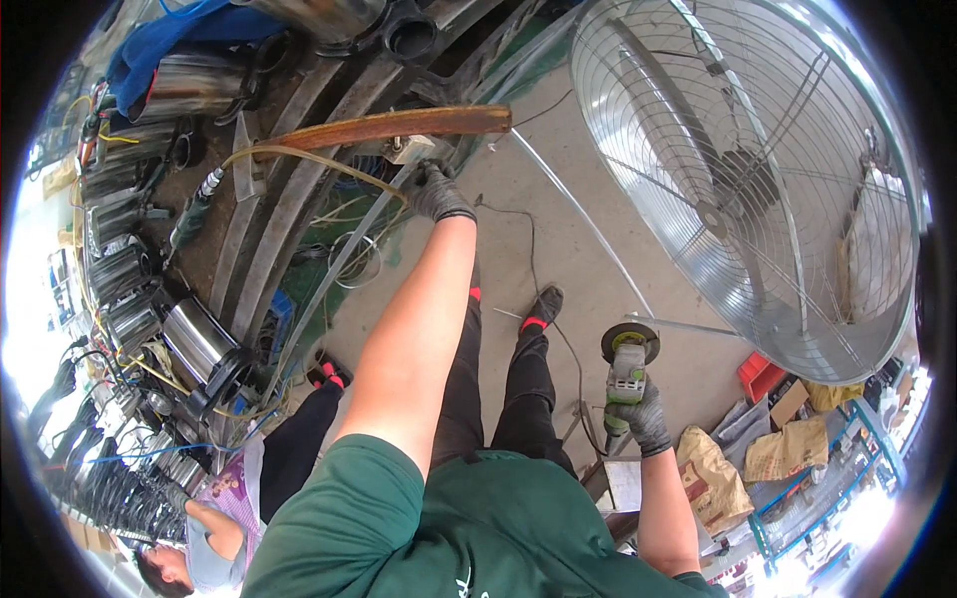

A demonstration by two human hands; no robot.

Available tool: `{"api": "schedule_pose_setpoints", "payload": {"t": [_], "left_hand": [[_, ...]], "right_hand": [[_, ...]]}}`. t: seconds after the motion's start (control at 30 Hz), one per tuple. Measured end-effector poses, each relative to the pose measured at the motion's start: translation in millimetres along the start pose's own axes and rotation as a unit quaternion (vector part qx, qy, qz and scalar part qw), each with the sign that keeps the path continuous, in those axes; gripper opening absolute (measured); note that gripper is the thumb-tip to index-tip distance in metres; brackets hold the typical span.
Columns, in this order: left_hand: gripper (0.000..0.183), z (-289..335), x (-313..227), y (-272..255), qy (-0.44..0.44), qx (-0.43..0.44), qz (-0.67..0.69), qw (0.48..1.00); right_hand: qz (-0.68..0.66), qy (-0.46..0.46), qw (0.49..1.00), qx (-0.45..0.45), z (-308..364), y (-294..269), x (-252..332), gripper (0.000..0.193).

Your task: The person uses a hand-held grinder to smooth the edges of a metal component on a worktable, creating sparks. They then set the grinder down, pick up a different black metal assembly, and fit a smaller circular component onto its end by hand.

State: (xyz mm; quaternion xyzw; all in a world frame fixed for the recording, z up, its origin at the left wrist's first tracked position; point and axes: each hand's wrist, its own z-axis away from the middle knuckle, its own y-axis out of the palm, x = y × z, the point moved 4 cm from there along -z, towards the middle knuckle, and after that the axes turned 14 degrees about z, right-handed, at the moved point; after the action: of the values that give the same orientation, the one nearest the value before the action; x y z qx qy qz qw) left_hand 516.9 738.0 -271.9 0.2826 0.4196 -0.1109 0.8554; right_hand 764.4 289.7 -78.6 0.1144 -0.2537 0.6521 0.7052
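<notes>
My right hand (644,417), in a dark grey glove, is wrapped round the body of a green and grey angle grinder (627,377). The grinder's dark round disc and guard (645,339) point away from me. My left hand (439,191), also gloved, is stretched out far ahead with its fingers curled beside a small pale box (410,149) at the bench edge. What those fingers hold, if anything, is hidden. A curved rusty brown bar (399,126) lies just beyond the box. A yellowish hose (324,162) runs across to near my left hand.
A large caged fan (713,219) stands at the right. Shiny metal cylinders (204,344) line the workbench at the left, near an air tool (194,214). Cords (533,249) trail over the floor by my feet. Paper sacks (713,478) lie right; a co-worker (214,528) is at lower left.
</notes>
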Motion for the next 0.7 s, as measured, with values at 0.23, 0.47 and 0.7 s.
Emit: {"api": "schedule_pose_setpoints", "payload": {"t": [0.23, 0.47, 0.7], "left_hand": [[0.020, 24, -5, 10, -0.001, -0.065, -0.058, 0.996], [0.023, 19, -12, 9, 0.091, 0.020, -0.410, 0.907], [0.031, 3, 19, 4, -0.049, -0.053, -0.031, 0.997]], "right_hand": [[0.005, -0.006, 1.000, 0.009, 0, -1, 14, 0.078], [-0.032, -0.011, 0.999, 0.004, -1, -3, -1, 0.074], [-0.063, 0.004, 0.998, -0.012, 3, -4, -5, 0.065]]}}
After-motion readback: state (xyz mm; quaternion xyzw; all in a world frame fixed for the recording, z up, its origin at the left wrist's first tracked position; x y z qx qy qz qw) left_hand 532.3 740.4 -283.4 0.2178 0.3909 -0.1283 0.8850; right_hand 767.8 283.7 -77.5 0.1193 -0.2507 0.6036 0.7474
